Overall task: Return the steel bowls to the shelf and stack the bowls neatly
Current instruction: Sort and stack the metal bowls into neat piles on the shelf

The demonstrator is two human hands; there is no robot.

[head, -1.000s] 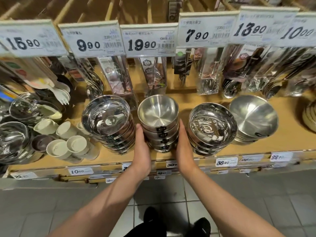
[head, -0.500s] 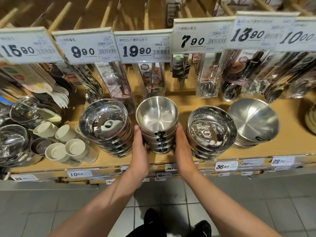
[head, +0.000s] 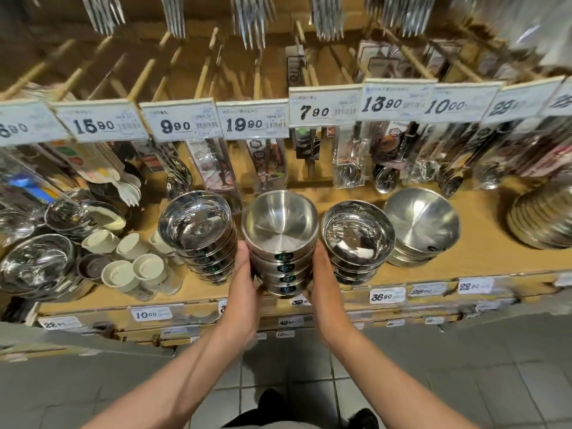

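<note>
The wooden shelf runs the full width of the view, its front edge lined with small price labels, and above it a row of large price cards hangs in front of packaged cutlery on pegs. Grey floor tiles lie below.

Along the shelf stand four groups of steel ware: a wide matte bowl pile at the right, a shiny stack beside it, another shiny stack to the left, and between those two the central stack of steel bowls. That central stack sits near the shelf's front edge, mouths upward, its long axis upright (leaning slightly towards the camera), with green round stickers facing forward on each bowl.

Room is tight: only narrow gaps separate the central stack from its neighbours, and each gap is filled by a hand. The left hand and right hand press flat against opposite sides of the stack, grasping it between them, fingers curved round the lower bowls.

Small cream cups cluster further left.
</note>
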